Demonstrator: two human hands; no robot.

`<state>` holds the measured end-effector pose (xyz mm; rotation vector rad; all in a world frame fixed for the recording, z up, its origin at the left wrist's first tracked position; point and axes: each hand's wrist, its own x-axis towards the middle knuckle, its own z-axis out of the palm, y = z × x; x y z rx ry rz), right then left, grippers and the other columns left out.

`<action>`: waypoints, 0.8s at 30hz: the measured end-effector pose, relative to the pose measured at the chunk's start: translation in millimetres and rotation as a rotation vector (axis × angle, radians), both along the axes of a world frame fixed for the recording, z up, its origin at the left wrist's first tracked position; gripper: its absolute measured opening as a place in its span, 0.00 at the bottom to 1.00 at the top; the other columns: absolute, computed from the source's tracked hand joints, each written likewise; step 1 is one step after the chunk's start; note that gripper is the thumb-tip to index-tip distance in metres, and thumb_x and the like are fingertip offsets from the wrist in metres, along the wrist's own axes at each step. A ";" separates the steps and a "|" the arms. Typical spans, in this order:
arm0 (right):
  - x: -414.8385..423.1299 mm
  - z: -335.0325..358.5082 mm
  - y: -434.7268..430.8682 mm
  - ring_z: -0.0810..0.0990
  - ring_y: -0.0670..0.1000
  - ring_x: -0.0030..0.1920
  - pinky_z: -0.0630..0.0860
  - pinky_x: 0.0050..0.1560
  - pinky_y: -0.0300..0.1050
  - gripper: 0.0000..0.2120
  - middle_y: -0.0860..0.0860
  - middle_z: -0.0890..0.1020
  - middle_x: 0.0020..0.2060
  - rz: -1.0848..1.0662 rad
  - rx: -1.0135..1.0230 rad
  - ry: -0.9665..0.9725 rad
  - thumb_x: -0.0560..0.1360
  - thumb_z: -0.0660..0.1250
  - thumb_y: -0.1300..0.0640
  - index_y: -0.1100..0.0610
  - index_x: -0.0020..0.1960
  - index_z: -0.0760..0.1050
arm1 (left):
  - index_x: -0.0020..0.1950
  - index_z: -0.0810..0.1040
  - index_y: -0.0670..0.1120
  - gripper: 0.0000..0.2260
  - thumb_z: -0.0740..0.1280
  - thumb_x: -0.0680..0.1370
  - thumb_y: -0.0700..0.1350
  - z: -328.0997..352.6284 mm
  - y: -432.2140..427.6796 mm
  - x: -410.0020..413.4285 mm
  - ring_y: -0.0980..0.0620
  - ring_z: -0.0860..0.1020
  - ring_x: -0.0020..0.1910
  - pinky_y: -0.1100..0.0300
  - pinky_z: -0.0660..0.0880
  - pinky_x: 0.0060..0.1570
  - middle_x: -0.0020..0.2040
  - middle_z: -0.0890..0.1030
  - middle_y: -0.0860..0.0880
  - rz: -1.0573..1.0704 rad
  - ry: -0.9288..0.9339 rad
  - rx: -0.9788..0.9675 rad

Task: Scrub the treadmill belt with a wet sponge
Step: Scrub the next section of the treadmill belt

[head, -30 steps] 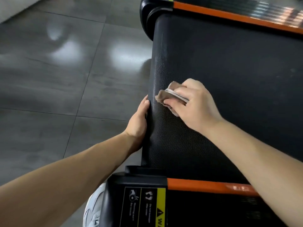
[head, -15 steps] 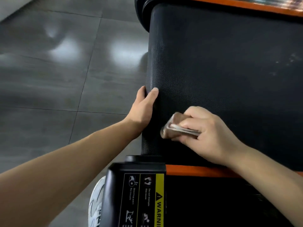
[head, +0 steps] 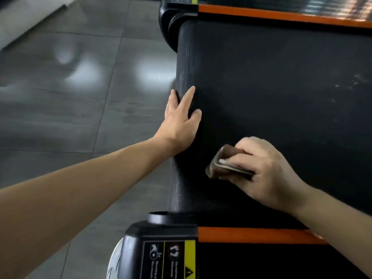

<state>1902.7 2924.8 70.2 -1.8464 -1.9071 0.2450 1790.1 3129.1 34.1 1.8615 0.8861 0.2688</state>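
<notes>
The right hand [head: 267,174] grips the sponge [head: 222,158]; the left hand [head: 179,125] lies straight-fingered on the belt [head: 281,87] edge. Use firm, overlapping strokes.

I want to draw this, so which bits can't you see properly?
Head view:
- sponge: mostly covered by the right hand, smeared by motion; wetness unclear.
- sticker: cut off by the bottom edge, words too small.
- shoe: mostly hidden behind the treadmill's corner.
- belt: far right runs off the frame.
</notes>
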 end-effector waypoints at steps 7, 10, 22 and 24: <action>83.1 -11.5 122.7 0.77 0.55 0.46 0.74 0.44 0.50 0.15 0.50 0.74 0.44 -0.663 0.055 -0.057 0.77 0.70 0.43 0.54 0.53 0.81 | 0.84 0.53 0.53 0.27 0.56 0.86 0.46 17.2 45.6 47.5 0.49 0.40 0.83 0.51 0.42 0.80 0.85 0.42 0.48 -0.037 0.126 0.177; 75.0 -6.8 111.8 0.76 0.53 0.44 0.73 0.43 0.49 0.10 0.49 0.74 0.40 -0.476 0.077 -0.028 0.76 0.71 0.45 0.52 0.50 0.81 | 0.84 0.54 0.56 0.26 0.56 0.85 0.49 14.2 45.2 59.8 0.53 0.40 0.82 0.48 0.48 0.79 0.85 0.42 0.53 0.003 0.144 0.191; 136.6 -4.4 193.3 0.75 0.53 0.45 0.71 0.44 0.48 0.11 0.51 0.76 0.46 -0.495 0.009 -0.012 0.77 0.70 0.45 0.52 0.51 0.81 | 0.84 0.51 0.54 0.29 0.59 0.85 0.51 4.3 44.9 55.3 0.61 0.40 0.81 0.62 0.47 0.70 0.84 0.44 0.59 0.052 0.048 0.192; 149.3 -2.4 199.1 0.77 0.54 0.46 0.75 0.47 0.51 0.10 0.52 0.78 0.46 -0.494 0.014 0.007 0.77 0.70 0.46 0.51 0.50 0.83 | 0.84 0.51 0.54 0.29 0.58 0.85 0.51 3.5 44.8 56.3 0.61 0.40 0.81 0.62 0.47 0.71 0.84 0.43 0.59 0.047 0.053 0.213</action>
